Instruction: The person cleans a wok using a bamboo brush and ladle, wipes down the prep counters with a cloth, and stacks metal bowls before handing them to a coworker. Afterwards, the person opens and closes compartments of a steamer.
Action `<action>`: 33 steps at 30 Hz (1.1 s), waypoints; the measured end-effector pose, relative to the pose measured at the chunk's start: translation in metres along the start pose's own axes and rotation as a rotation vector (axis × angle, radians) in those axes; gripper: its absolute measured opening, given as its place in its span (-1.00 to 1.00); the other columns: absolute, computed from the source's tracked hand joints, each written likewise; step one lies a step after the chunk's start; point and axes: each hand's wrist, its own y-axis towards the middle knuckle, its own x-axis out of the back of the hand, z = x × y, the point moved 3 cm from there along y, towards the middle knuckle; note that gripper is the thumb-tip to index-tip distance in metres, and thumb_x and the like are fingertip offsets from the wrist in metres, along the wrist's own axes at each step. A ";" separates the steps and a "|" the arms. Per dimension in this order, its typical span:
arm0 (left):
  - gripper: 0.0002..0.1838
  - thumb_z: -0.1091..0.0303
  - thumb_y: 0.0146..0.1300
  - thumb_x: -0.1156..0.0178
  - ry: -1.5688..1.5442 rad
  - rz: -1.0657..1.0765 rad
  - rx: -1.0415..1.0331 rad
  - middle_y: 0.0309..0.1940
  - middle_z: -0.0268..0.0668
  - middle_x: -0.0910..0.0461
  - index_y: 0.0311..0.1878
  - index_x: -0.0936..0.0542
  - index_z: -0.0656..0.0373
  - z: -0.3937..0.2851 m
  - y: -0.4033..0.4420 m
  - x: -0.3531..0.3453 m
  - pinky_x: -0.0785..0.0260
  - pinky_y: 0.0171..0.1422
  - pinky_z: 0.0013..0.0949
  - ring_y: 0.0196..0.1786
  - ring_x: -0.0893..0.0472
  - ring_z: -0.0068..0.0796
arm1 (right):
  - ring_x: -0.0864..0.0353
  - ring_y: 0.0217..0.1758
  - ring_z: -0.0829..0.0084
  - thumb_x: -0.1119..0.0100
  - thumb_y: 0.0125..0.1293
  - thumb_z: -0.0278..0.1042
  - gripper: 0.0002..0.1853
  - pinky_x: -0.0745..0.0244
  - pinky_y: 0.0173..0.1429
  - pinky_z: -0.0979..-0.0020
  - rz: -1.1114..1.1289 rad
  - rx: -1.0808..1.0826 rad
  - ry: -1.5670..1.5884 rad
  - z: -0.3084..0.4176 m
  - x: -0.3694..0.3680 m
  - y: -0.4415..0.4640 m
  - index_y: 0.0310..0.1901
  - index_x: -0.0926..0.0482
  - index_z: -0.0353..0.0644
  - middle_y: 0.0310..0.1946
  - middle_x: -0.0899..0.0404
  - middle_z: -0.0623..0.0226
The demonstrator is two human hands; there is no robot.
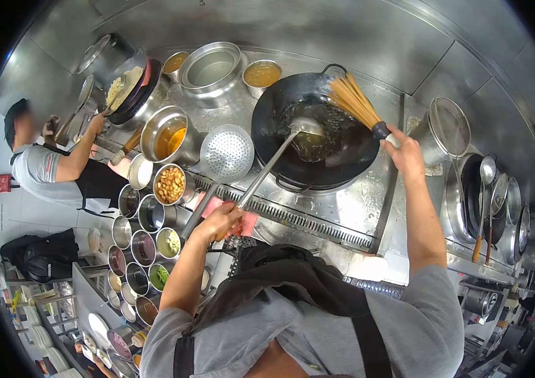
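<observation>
The left hand, at the lower middle of the frame, has its fingers wrapped around the handle of a ladle, which slants up to the right so that its bowl sits inside the wok. The right hand, right of centre, is clamped on the pale grip of a brush; its bristles point to the upper left, above the wok's upper right rim. The wok stands a little right of centre and holds dark liquid. A strainer lies just left of it, the handle running down beside the left hand, and a pink cloth shows just behind that hand. Above the strainer, in the upper middle, are a steel pot and, near the wok, a cup of yellowish liquid. A pot with orange liquid stands to the left. Below it, tubs crowd down the lower left, one with brown pieces, another with chopped greens. At the right stands a sieve, with long-handled ladles lower down. At the left edge, a co-worker in a dark apron reaches toward a second wok, well apart from both hands.
</observation>
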 end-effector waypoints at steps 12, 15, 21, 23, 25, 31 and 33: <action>-0.51 -0.01 0.35 0.11 -0.816 0.515 0.173 -0.67 -0.40 -0.26 -0.05 -0.43 0.31 0.017 0.016 -0.029 -0.03 -0.83 -0.63 -0.79 -0.26 -0.67 | -0.49 0.09 0.12 -0.24 0.01 -0.05 -0.45 -0.36 0.17 0.27 0.130 -0.050 0.093 -0.025 -0.041 0.033 0.10 -0.50 0.04 0.00 -0.51 0.04; -0.50 0.05 0.34 0.06 -0.893 0.596 0.084 -0.65 -0.39 -0.29 0.05 -0.38 0.36 -0.005 0.014 -0.040 -0.12 -0.82 -0.61 -0.80 -0.25 -0.67 | -0.50 0.07 0.12 -0.24 0.02 -0.08 -0.47 -0.36 0.18 0.26 0.234 -0.006 -0.129 -0.009 -0.062 0.028 0.09 -0.50 0.03 -0.02 -0.53 0.08; -0.56 0.27 0.28 0.03 -1.092 0.559 0.113 -0.63 -0.32 -0.30 0.12 -0.32 0.40 -0.031 -0.008 -0.047 -0.19 -0.78 -0.59 -0.72 -0.31 -0.61 | -0.52 -0.01 0.06 -0.21 0.07 -0.11 -0.53 -0.38 0.13 0.21 0.053 0.123 -0.103 0.021 -0.041 0.021 0.07 -0.51 0.01 -0.10 -0.56 0.07; -0.57 0.30 0.26 0.01 -1.136 0.576 0.113 -0.62 -0.33 -0.30 0.10 -0.32 0.39 -0.038 -0.008 -0.053 -0.17 -0.78 -0.58 -0.70 -0.32 -0.61 | -0.51 -0.01 0.04 -0.21 0.07 -0.11 -0.51 -0.39 0.12 0.19 0.088 0.095 -0.033 0.029 -0.048 0.012 0.08 -0.50 0.02 -0.10 -0.56 0.07; -0.62 0.38 0.18 -0.04 -1.067 0.398 0.080 -0.60 -0.32 -0.32 0.04 -0.34 0.38 -0.044 -0.001 -0.054 -0.13 -0.74 -0.56 -0.68 -0.34 -0.58 | -0.53 -0.02 0.07 -0.20 0.07 -0.14 -0.52 -0.41 0.13 0.19 0.286 0.219 -0.169 0.021 -0.070 0.002 0.09 -0.50 0.07 -0.12 -0.57 0.06; -0.54 0.47 -0.01 -0.12 -0.046 -0.027 -0.100 -0.56 -0.23 -0.43 0.02 -0.35 0.33 -0.056 0.007 -0.072 -0.22 -0.64 -0.44 -0.64 -0.43 -0.50 | -0.54 -0.07 0.05 -0.17 0.06 -0.19 -0.55 -0.42 0.06 0.18 0.189 0.067 -0.321 -0.027 -0.021 -0.027 0.07 -0.52 0.10 -0.19 -0.58 0.05; -0.45 0.45 -0.05 -0.15 0.532 -0.296 -0.339 -0.47 -0.05 -0.54 0.11 -0.35 0.28 -0.054 0.029 -0.076 -0.37 -0.49 -0.29 -0.55 -0.55 -0.31 | -0.56 -0.08 0.09 -0.19 0.07 -0.20 -0.54 -0.41 0.06 0.19 0.090 0.032 -0.183 -0.058 -0.002 -0.050 0.07 -0.51 0.01 -0.19 -0.59 0.05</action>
